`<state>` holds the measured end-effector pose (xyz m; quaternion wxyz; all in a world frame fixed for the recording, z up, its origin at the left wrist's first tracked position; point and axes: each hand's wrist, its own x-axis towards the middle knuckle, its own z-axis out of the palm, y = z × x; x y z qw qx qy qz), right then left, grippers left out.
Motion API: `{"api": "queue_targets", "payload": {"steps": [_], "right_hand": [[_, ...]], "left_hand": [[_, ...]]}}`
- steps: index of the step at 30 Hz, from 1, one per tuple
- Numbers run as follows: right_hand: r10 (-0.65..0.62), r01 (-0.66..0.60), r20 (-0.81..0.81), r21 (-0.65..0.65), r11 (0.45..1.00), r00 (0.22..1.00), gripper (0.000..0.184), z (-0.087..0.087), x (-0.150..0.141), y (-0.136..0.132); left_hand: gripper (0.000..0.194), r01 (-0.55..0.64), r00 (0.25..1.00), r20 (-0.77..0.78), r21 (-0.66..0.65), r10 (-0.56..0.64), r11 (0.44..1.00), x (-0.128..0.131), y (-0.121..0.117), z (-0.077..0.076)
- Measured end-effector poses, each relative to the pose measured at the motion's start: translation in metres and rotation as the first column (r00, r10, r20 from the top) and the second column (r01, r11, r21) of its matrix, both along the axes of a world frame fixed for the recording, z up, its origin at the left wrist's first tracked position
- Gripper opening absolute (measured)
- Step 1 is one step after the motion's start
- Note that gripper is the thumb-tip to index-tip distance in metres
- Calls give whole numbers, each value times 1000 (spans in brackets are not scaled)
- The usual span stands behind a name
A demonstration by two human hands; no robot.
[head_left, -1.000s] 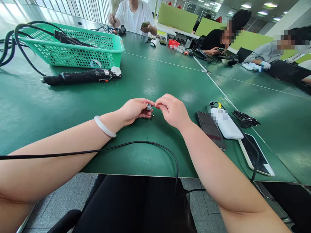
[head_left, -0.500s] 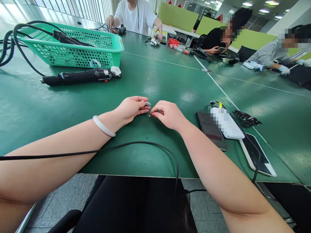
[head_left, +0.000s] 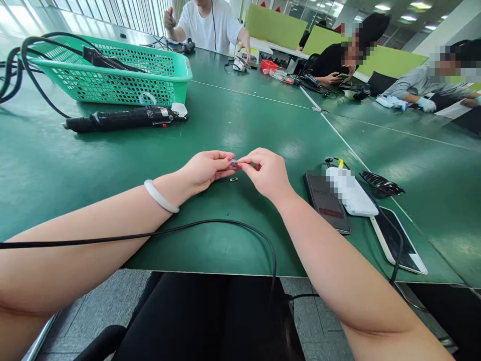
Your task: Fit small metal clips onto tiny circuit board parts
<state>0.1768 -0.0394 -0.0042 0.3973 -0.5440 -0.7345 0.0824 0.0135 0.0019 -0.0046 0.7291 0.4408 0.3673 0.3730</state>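
Between my left thumb and fingers is a small grey metallic piece, too small to identify. My left hand is closed on it, palm turned inward, over the green table. My right hand meets it from the right, thumb and forefinger pinched at the piece's right end. The fingertips hide most of it, and I cannot tell whether the right fingers also hold something separate. Just below the fingertips, a tiny flat metal piece with a dark outline lies on the table.
A green basket and a black electric screwdriver sit at the back left. Phones and a black hair claw lie right. A black cable crosses over my left forearm. Several people sit across the table.
My right hand dipped to the tiny metal piece on the table, then rose back to the grey piece in my left hand. The left hand stayed nearly in place.
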Motion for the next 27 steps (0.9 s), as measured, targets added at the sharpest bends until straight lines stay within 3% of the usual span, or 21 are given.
{"api": "queue_targets", "payload": {"steps": [4, 9, 13, 16, 18, 23, 27], "right_hand": [[-42, 37, 58, 86, 996, 997, 16, -2, -3, -1], [-25, 22, 37, 77, 997, 999, 18, -3, -1, 0], [-59, 59, 13, -61, 996, 998, 18, -7, 4, 4], [5, 22, 104, -255, 967, 995, 18, -11, 3, 7], [39, 15, 163, -320, 947, 986, 8, -13, 1, 8], [20, 58, 269, -278, 959, 963, 13, -11, -6, 9], [7, 51, 211, -268, 962, 977, 16, -9, -1, 10]], "left_hand": [[12, -1, 998, 70, -33, 3, 999, -1, 3, -2], [13, -6, 994, 107, -35, 9, 999, -1, 6, -4], [14, -97, 992, 82, -38, 100, 995, -2, 8, -5], [16, -169, 984, 52, -56, 171, 984, -1, 8, -3], [16, -186, 981, 41, -62, 189, 981, 0, 6, -1], [16, -199, 979, 16, -72, 201, 977, 1, 4, 4], [15, -193, 981, 12, -56, 194, 980, 0, 6, 4]]}}
